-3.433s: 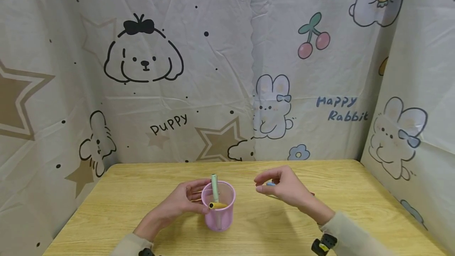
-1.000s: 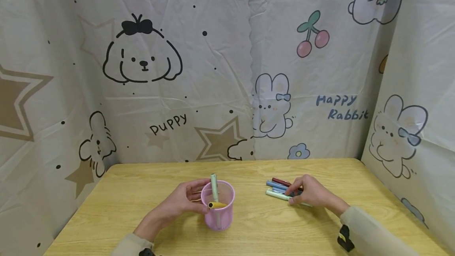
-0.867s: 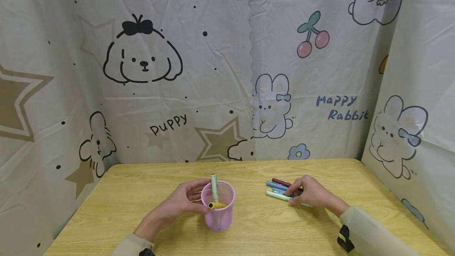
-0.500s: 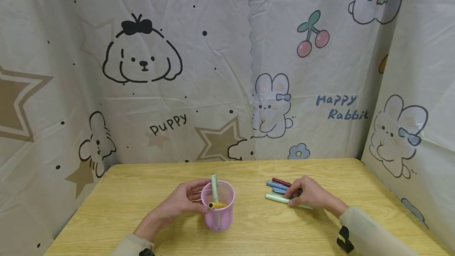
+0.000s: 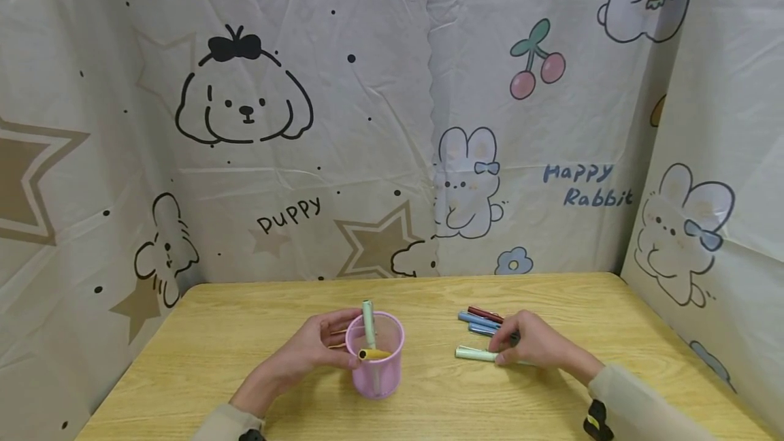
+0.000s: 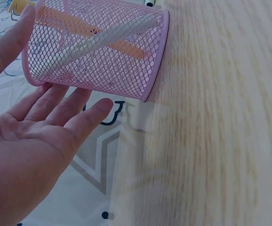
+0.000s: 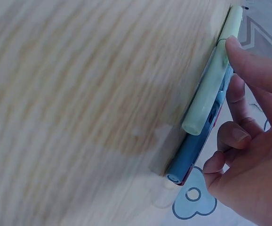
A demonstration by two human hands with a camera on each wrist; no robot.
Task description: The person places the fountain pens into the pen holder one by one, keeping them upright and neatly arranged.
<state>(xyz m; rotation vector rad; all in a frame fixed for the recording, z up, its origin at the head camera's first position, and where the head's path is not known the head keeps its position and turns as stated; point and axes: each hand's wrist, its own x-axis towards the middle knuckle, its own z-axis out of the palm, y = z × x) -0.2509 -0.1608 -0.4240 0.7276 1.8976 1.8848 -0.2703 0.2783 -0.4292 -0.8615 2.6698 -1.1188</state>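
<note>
My left hand [image 5: 309, 344] holds a pink mesh pen cup [image 5: 386, 383] upright on the table, thumb at the near side of the rim and fingers along the far side. A light green pen [image 5: 368, 322] and a yellow pen [image 5: 376, 354] lean inside it, crossing each other in the left wrist view. To the right, my right hand [image 5: 533, 342] pinches another light green pen [image 7: 204, 103] between thumb and fingers, low over the table. Just beyond it lie blue pens [image 5: 474, 319] and a dark red pen [image 5: 484, 314], partly hidden by the hand.
The wooden table [image 5: 245, 312] ends at a patterned cloth backdrop [image 5: 367, 121] that also rises on both sides. A stretch of wood [image 5: 431, 386] separates the cup from the loose pens.
My right hand moved from near the cup to the loose pens, then took hold of a light green pen and drew it toward me, away from the others. My left hand stayed on the cup.
</note>
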